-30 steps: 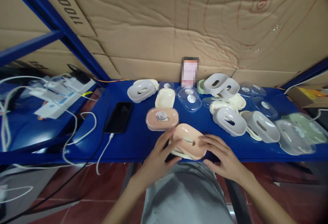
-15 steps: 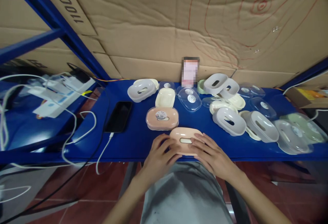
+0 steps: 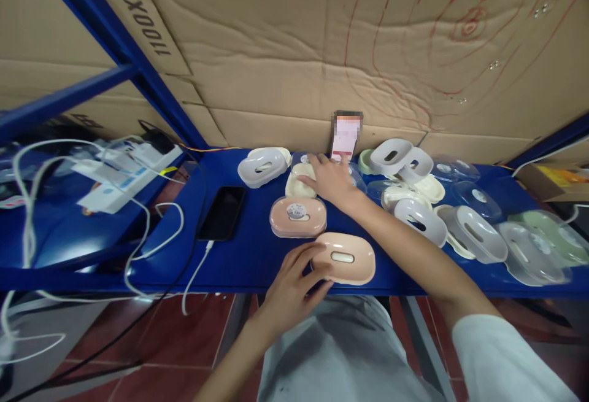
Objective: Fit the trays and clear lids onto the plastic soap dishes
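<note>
Left hand (image 3: pixel 294 282), lower centre: fingers curled loosely against the left end of the pink slotted soap-dish tray (image 3: pixel 345 258), steadying it more than gripping. The tray sits at the near edge of the blue shelf (image 3: pixel 239 255), so a push could tip it off.

Right hand (image 3: pixel 329 178), centre frame: reaching across, palm down, fingers spread over the cream soap-dish base (image 3: pixel 297 182) and a clear lid (image 3: pixel 354 175). Can't tell if it has closed on either.

Risks, as I judge them: the forearm passes close over the closed pink soap box (image 3: pixel 298 216) and could drag it; the stacked grey trays (image 3: pixel 400 158) to the right look loose.

Counts: two pink pieces, roughly six grey slotted trays, about four clear lids (the blurred right end is uncertain), one black phone (image 3: pixel 223 212) on a white cable (image 3: pixel 196 273).
</note>
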Demonstrator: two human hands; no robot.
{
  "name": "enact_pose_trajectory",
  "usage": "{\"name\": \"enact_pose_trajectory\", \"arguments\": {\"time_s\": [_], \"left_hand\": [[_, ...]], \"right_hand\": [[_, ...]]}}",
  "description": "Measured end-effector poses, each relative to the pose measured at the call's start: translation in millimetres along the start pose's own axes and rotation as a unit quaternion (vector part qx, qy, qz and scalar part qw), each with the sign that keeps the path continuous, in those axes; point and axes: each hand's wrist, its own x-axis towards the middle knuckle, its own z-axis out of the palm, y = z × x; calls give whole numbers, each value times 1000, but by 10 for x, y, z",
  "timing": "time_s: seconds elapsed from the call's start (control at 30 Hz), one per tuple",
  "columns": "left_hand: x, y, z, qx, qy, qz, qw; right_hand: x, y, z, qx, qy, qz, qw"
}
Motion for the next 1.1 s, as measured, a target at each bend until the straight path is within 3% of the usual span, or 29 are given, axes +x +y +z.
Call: {"name": "enact_pose_trajectory", "arguments": {"time_s": [0.07, 0.17, 0.3, 0.4, 0.5, 0.6, 0.7, 0.83, 1.1], "left_hand": [[-6, -4, 1, -4, -2, -1, 1000], [-10, -9, -4, -14, -4, -5, 1000], [-18, -31, -20, -44, -7, -11, 999], [-42, -65, -28, -76, 3, -17, 997], [-75, -104, -18, -108, 17, -59, 992], [-98, -136, 15, -133, 21, -109, 985], [-104, -157, 46, -147, 16, -129, 980], [-88, -170, 29, -141, -3, -132, 981], [-82, -189, -61, -124, -40, -88, 987]], "right_hand": [[289, -180, 161, -23, -32, 42, 998], [502, -300, 268, -11, -51, 59, 997], [372, -163, 96, 20, -31, 46, 998], [-171, 90, -109, 117, 38, -12, 992], [-1064, 342, -171, 264, 91, -99, 955], [-1941, 493, -45, 326, 78, -78, 939], [-2416, 539, 138, 331, 35, -81, 939], [-2414, 524, 228, 290, -4, -156, 944], [-2188, 547, 84, 233, -46, -250, 939]]}}
